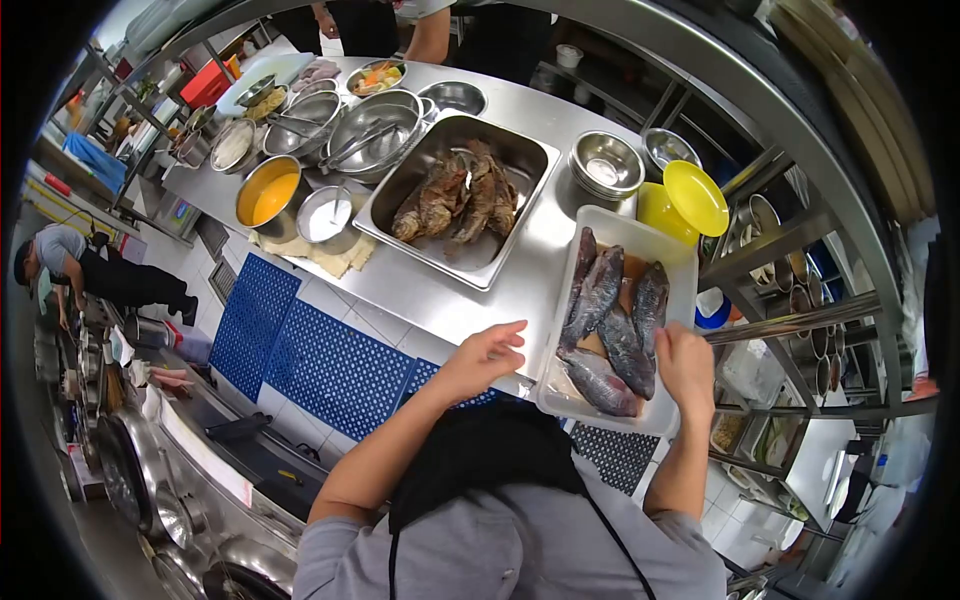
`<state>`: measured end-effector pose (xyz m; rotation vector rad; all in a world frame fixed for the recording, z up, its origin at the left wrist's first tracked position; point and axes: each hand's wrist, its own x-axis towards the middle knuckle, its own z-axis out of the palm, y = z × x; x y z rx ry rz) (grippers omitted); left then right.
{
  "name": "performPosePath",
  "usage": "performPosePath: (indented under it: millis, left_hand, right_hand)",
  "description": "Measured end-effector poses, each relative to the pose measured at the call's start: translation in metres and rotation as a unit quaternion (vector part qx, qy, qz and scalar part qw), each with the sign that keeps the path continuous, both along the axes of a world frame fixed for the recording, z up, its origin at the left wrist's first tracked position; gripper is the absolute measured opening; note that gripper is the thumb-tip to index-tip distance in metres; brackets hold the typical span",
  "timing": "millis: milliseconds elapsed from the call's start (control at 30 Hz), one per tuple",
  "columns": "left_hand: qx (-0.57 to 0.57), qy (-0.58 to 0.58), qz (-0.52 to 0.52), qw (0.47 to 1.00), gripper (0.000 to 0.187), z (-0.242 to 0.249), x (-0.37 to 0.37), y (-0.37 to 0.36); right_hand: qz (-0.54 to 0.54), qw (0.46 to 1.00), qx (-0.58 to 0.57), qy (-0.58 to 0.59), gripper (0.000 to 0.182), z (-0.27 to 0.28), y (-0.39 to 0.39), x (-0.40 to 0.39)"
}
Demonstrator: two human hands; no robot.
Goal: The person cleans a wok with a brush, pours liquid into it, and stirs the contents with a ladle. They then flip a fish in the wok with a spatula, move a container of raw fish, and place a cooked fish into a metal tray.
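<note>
A white plastic tub (690, 285) at the table's right front corner holds several raw, dark-scaled whole fish (622, 345) in a little brownish liquid. Over the tub's right side, my right hand (685, 365) is closed, its fingers curled down beside the rightmost fish; whatever they grip is hidden. My left hand (485, 362) hovers left of the tub near the table edge, fingers apart and holding nothing. Farther back, a deep steel pan (470, 265) contains several browned, cooked-looking whole fish (460, 195).
Steel bowls (605, 165) and yellow plates (697, 197) stand behind the tub. On the left are a pot of orange liquid (270, 195), a pot of white contents (325, 215) and large bowls (375, 130). Metal shelving (790, 240) borders the right. Other people (85, 260) stand left and at the back.
</note>
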<state>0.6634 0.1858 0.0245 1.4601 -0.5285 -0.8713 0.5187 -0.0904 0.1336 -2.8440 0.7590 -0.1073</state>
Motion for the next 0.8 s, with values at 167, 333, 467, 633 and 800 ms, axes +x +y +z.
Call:
performPosePath:
  millis: [167, 333, 467, 633, 800]
  left_hand:
    - [0.122, -0.43, 0.196, 0.873, 0.05, 0.004, 0.079, 0.049]
    - [0.231, -0.568, 0.23, 0.756, 0.054, 0.017, 0.14, 0.072]
    - [0.27, -0.562, 0.194, 0.758, 0.055, 0.009, 0.156, 0.08]
    - [0.187, -0.556, 0.151, 0.796, 0.053, 0.008, 0.134, 0.089]
    - [0.087, -0.594, 0.117, 0.791, 0.056, -0.011, 0.093, 0.097]
  right_hand:
    - [0.139, 0.979, 0.131, -0.074, 0.022, -0.011, 0.091, 0.074]
    - [0.249, 0.961, 0.006, -0.124, 0.025, -0.047, 0.147, 0.154]
    - [0.258, 0.96, -0.032, -0.1, 0.028, -0.073, 0.152, 0.176]
    - [0.238, 0.966, -0.072, -0.065, 0.024, -0.068, 0.131, 0.147]
    - [0.204, 0.975, -0.089, -0.004, 0.021, -0.035, 0.12, 0.109]
